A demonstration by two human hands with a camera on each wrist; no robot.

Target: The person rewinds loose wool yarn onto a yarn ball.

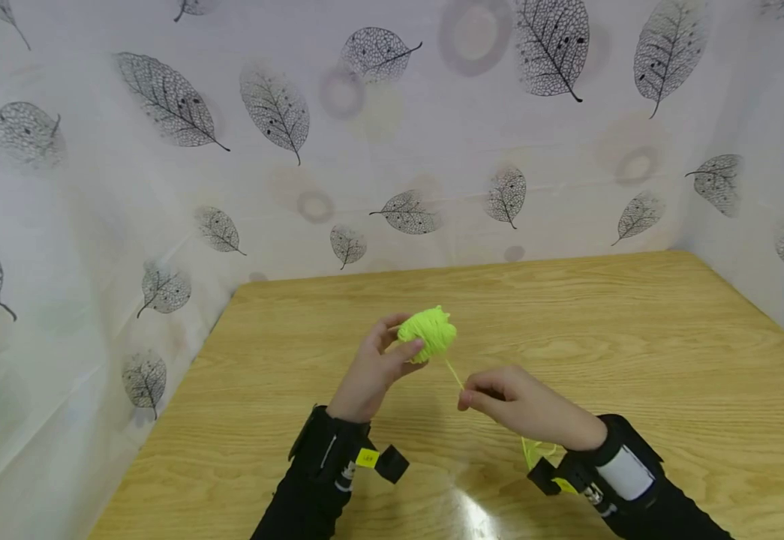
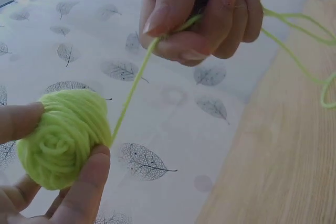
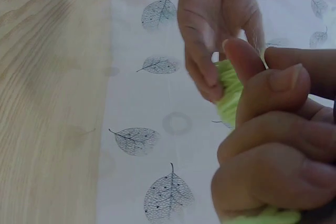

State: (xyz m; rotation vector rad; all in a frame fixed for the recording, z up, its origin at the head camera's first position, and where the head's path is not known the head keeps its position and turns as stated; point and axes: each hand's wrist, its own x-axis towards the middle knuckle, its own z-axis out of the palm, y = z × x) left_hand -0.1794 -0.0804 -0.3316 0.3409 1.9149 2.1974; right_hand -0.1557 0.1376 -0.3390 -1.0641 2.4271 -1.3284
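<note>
My left hand (image 1: pixel 374 367) holds a ball of neon yellow-green yarn (image 1: pixel 431 333) above the table, thumb on one side and fingers round the other. In the left wrist view the wound ball (image 2: pixel 65 140) shows its coiled end. A taut strand (image 2: pixel 132 90) runs from the ball to my right hand (image 1: pixel 527 405), which pinches it between thumb and index finger. The other right fingers (image 3: pixel 273 182) are curled, with yarn (image 3: pixel 268 216) passing beneath them. Loose yarn (image 1: pixel 539 451) hangs below the right hand near the wrist.
The wooden table (image 1: pixel 635 322) spreads under both hands. A white sheet (image 1: pixel 419 157) printed with leaves stands behind it and along the sides. Both wrists wear black bands (image 1: pixel 624 469) with small black blocks (image 1: pixel 392 463) attached.
</note>
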